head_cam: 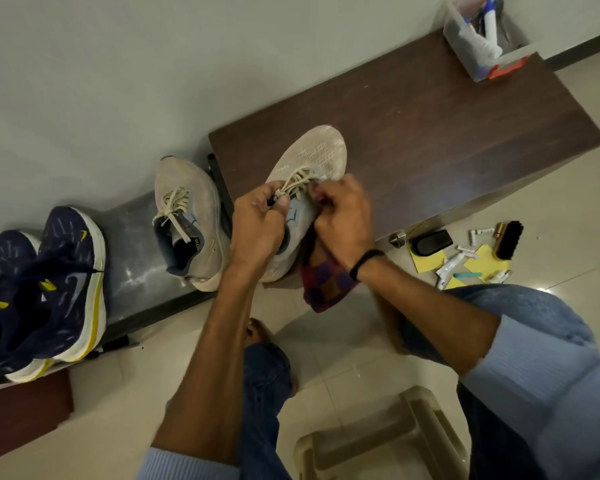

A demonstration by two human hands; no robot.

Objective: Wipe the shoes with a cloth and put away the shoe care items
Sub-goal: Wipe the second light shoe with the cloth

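gripping beige shoe (312, 154), left hand (257, 226), cloth (326, 282) in right hand (343, 216), logo (294, 213) blurred

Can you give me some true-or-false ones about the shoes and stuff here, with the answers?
1. The left hand grips the beige shoe on the brown cabinet. True.
2. The right hand holds a plain white cloth. False: the cloth is checked, red and purple.
3. The brush lies on the floor. True.
4. The navy shoes stand on the brown cabinet. False: they stand on the lower grey ledge, to the left.
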